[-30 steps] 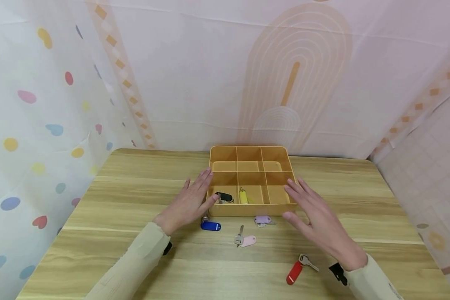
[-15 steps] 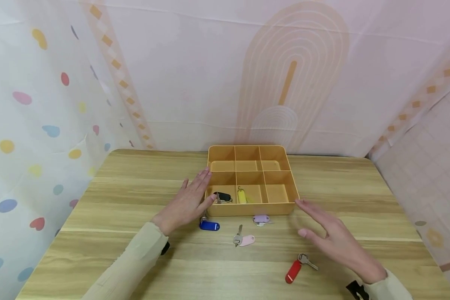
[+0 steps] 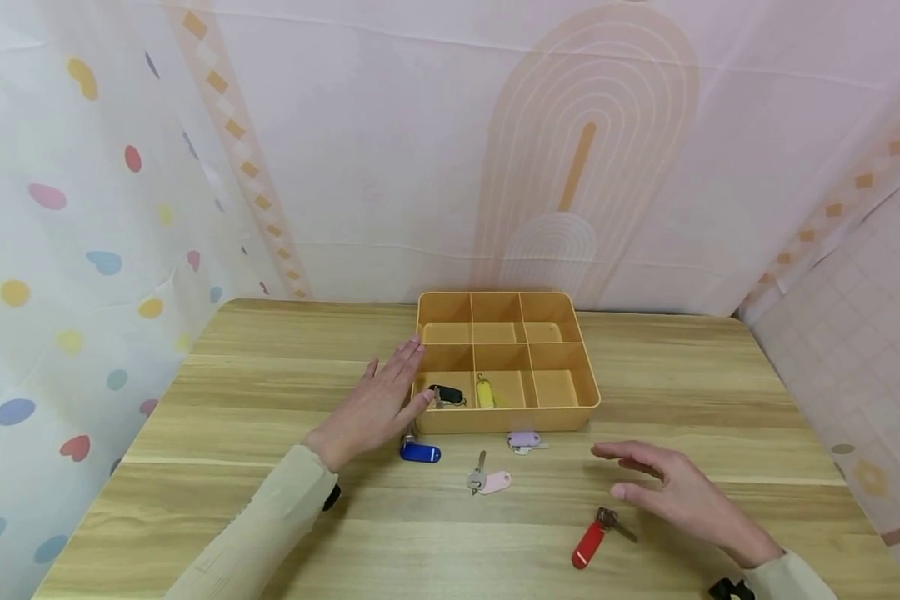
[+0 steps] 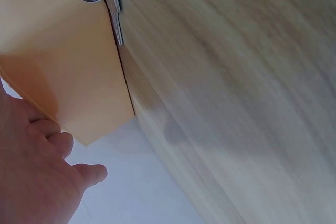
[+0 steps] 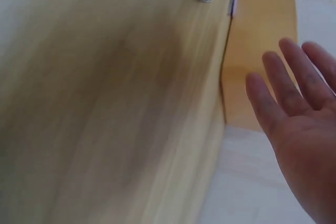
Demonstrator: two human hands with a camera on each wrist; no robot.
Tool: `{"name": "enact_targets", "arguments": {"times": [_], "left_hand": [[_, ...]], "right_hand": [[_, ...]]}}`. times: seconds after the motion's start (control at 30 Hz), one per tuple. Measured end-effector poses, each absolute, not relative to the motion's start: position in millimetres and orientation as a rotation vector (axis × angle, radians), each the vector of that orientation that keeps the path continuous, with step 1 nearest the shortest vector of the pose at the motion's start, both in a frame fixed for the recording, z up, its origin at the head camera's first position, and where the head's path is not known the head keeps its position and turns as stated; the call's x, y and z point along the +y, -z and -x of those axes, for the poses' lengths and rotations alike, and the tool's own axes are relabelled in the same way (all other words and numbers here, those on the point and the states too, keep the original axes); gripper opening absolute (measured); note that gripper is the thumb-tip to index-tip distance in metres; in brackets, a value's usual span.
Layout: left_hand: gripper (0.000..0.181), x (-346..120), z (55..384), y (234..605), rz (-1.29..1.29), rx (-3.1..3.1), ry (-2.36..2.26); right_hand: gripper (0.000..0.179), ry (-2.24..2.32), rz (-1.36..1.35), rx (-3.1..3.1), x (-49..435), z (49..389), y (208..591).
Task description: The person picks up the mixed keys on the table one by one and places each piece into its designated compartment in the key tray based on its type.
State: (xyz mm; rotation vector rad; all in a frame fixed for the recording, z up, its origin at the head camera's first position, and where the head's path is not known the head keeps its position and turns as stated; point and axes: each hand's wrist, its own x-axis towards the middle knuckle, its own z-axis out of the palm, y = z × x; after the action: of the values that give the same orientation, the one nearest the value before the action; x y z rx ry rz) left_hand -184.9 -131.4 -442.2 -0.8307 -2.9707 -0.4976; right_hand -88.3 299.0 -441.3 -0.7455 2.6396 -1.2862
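Observation:
My left hand (image 3: 367, 417) rests along the left side of the orange six-compartment box (image 3: 506, 420), fingers straight at its rim. A black key tag (image 3: 448, 394) with a key lies in the front left compartment, a yellow key tag (image 3: 484, 393) in the front middle one. Holding nothing, my right hand (image 3: 678, 492) hovers over the table with loosely bent fingers. Just left of it lies a red key tag (image 3: 588, 546) with a key. In the right wrist view the right palm (image 5: 310, 129) overlaps the box wall (image 5: 257, 40).
In front of the box lie a blue key tag (image 3: 421, 452), a purple one (image 3: 524, 438) and a pink one (image 3: 497, 482), each with a key. The wooden table (image 3: 285, 333) ends at a patterned curtain (image 3: 375, 167) behind the box.
My right hand has drawn back from the box's front right corner, toward the right and nearer the red key tag. My left hand has stayed at the box's left side.

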Motion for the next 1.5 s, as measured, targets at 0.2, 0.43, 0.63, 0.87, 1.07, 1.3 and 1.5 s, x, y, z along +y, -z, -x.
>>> {"name": "enact_targets", "arguments": {"times": [0.2,0.43,0.63,0.87,1.07,1.3,1.5], "left_hand": [[0.078,-130,185,442,0.833,-2.970,0.511],[0.079,-132,185,443,0.835,-2.962,0.510],[0.078,-132,185,442,0.827,-2.964,0.518],[0.078,-132,185,442,0.827,-2.973,0.497],[0.078,-132,185,442,0.828,-2.973,0.493],[0.078,-132,185,442,0.827,-2.971,0.486],[0.078,-132,185,442,0.826,-2.960,0.480]], "right_hand": [[0.041,1.223,0.711,2.562,305,87,447],[0.038,1.153,0.738,2.544,309,86,452],[0.035,1.131,0.750,2.493,310,86,455],[0.030,1.109,0.897,2.516,307,86,462],[0.023,1.090,0.958,2.519,308,88,468],[0.016,1.098,0.935,2.487,307,89,469],[0.007,1.137,0.977,2.480,307,89,471]]}}
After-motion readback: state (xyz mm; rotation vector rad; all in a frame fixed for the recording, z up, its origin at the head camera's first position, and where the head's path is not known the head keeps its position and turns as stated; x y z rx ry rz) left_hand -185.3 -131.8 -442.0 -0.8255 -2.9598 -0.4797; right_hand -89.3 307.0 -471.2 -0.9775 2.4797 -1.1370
